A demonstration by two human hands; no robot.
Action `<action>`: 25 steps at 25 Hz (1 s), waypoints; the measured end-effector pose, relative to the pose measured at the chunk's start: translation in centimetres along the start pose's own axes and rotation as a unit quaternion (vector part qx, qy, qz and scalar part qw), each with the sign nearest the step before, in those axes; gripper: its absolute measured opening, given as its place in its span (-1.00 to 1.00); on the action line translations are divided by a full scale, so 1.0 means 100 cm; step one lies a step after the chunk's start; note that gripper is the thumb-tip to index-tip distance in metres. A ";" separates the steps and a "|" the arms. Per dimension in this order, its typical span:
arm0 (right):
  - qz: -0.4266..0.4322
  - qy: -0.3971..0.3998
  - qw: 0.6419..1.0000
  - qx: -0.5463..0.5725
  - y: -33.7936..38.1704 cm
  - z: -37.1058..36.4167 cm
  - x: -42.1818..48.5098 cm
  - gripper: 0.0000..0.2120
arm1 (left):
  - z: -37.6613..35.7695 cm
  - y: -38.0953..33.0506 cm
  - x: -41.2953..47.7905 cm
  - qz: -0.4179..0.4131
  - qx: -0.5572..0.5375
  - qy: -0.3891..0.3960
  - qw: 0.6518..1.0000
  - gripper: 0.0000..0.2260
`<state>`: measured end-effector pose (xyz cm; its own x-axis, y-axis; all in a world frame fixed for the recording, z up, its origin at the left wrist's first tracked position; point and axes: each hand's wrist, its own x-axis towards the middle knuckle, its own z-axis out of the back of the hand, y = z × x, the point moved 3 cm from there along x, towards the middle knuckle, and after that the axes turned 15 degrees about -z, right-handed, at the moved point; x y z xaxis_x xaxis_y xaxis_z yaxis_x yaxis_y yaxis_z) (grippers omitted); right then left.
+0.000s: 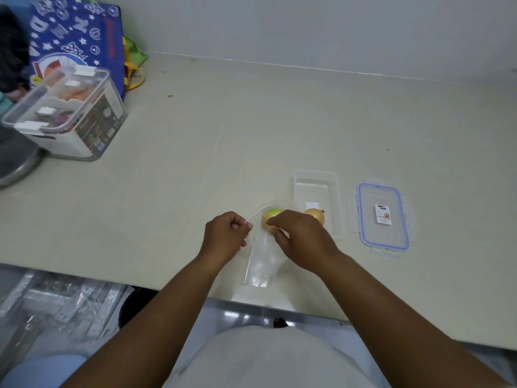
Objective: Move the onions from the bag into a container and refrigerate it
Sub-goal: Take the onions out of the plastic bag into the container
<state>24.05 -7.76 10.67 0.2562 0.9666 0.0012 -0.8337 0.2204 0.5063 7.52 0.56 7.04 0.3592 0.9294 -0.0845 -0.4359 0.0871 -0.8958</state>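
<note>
A clear plastic bag [261,261] lies on the beige counter near its front edge. My left hand [226,236] pinches the bag's open edge. My right hand [298,239] grips a greenish-yellow onion [272,214] at the bag's mouth. A brown onion [316,215] sits in the near end of the open clear container [314,183], just right of my right hand. The container's clear lid [382,217] with a blue seal lies flat to the right of it.
A large lidded storage box [72,119] stands at the back left, with a blue printed tote bag [75,37] behind it. A metal pan [16,161] sits at the left edge. Plastic-wrapped items [56,301] lie below the counter.
</note>
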 end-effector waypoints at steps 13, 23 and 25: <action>-0.029 0.133 0.944 -0.300 -0.015 -0.058 0.034 -0.72 | -0.004 0.001 0.000 -0.004 0.000 0.005 1.000 -0.90; -0.078 0.006 0.997 0.009 -0.013 0.012 0.020 -0.45 | -0.005 0.000 0.007 0.008 0.004 -0.005 1.000 -0.89; -0.116 -0.076 0.982 0.129 -0.025 0.039 0.020 -0.45 | -0.006 -0.001 0.008 0.010 -0.001 -0.007 1.000 -0.90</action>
<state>28.58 -6.85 12.71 0.5109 0.8594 -0.0217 -0.5974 0.3731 0.7098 8.34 1.12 6.80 0.3384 0.9360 -0.0968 -0.4409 0.0668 -0.8950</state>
